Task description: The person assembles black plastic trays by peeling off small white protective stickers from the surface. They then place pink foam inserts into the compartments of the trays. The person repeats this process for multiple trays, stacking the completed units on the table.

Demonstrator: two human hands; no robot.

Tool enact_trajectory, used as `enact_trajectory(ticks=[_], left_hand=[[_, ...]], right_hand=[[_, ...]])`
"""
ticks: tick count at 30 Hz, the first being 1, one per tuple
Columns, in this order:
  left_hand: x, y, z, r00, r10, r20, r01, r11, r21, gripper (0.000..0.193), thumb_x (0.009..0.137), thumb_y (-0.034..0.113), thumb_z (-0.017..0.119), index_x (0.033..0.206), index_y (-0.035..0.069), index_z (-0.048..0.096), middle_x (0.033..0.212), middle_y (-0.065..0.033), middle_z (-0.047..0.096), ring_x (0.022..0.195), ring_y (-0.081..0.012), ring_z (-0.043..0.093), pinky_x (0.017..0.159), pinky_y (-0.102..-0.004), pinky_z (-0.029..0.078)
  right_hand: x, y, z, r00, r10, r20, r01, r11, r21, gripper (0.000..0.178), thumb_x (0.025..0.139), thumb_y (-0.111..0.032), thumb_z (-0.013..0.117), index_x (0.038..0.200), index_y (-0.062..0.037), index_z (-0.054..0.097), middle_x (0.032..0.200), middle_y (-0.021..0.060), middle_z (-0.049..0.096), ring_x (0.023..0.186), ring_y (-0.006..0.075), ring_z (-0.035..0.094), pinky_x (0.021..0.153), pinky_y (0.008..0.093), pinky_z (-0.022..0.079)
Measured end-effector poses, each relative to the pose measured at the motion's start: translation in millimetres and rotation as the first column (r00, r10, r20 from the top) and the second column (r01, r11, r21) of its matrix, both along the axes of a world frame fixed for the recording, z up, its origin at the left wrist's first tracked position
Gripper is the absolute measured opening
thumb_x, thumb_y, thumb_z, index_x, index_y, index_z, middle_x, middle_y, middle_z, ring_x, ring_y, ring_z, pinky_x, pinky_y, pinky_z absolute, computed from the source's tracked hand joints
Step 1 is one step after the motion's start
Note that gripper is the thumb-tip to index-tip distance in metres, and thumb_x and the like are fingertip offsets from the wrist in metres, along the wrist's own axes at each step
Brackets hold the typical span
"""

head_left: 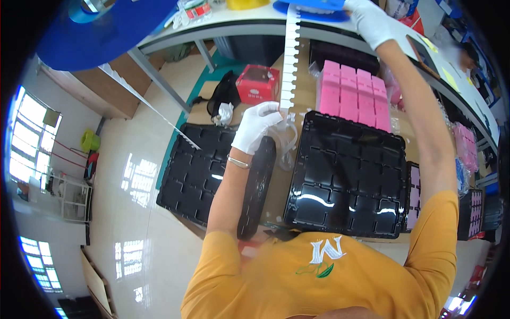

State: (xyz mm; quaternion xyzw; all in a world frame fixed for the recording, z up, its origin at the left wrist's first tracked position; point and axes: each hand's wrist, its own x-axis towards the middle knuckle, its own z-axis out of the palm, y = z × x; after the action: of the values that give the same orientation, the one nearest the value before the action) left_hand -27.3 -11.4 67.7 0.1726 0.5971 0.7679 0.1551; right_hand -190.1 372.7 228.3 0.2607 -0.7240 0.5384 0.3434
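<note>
My left hand, in a white glove, pinches the lower end of a long white notched strip. Above, the strip runs up over the table edge to a blue reel at the top of the view. My right hand, also gloved in white, has its fingers at that reel's right rim and appears to grip it; the fingertips are partly cut off by the frame. Below the left hand lies a loose clear plastic loop. A shiny black moulded tray sits right of it.
Another black tray lies to the left, with a second strip trailing over it from a large blue reel. Pink foam blocks and a red box stand beyond. The table edge crosses above.
</note>
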Motion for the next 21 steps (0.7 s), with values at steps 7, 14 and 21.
enact_trajectory(ticks=[7,14,21], left_hand=[[52.0,2.1,-16.0,0.985,0.018,0.17,-0.027,0.998,0.052,0.02,0.083,-0.002,0.065,0.103,0.0,0.066,0.1,-0.0035,0.066,0.091,-0.0126,0.064,0.083,-0.0281,0.054],[70.4,8.0,-29.0,0.974,0.03,0.226,-0.047,0.996,0.07,0.019,0.086,-0.001,0.059,0.104,-0.001,0.063,0.096,-0.0059,0.065,0.086,-0.0168,0.066,0.078,-0.0354,0.059],[78.1,14.3,-22.8,0.985,0.139,0.107,-0.131,0.989,-0.073,0.019,0.088,0.003,0.061,0.107,-0.004,0.064,0.097,-0.005,0.067,0.083,-0.0131,0.066,0.073,-0.0269,0.054]], right_hand=[[66.8,-71.9,18.3,0.392,-0.409,-0.824,0.896,0.372,0.241,0.02,0.085,-0.008,0.056,0.102,-0.0064,0.067,0.091,0.0162,0.064,0.082,0.0354,0.062,0.077,0.0407,0.052],[242.6,-158.3,-130.9,0.66,0.347,0.666,-0.126,0.925,-0.358,0.027,0.094,-0.03,0.063,0.102,-0.0046,0.068,0.083,-0.0008,0.061,0.063,0.0005,0.047,0.051,0.0174,0.035],[255.9,-192.7,-149.8,0.549,0.153,0.822,-0.015,0.985,-0.173,0.032,0.085,-0.038,0.073,0.093,-0.0068,0.07,0.077,-0.0023,0.06,0.066,0.0051,0.049,0.056,0.0214,0.036]])
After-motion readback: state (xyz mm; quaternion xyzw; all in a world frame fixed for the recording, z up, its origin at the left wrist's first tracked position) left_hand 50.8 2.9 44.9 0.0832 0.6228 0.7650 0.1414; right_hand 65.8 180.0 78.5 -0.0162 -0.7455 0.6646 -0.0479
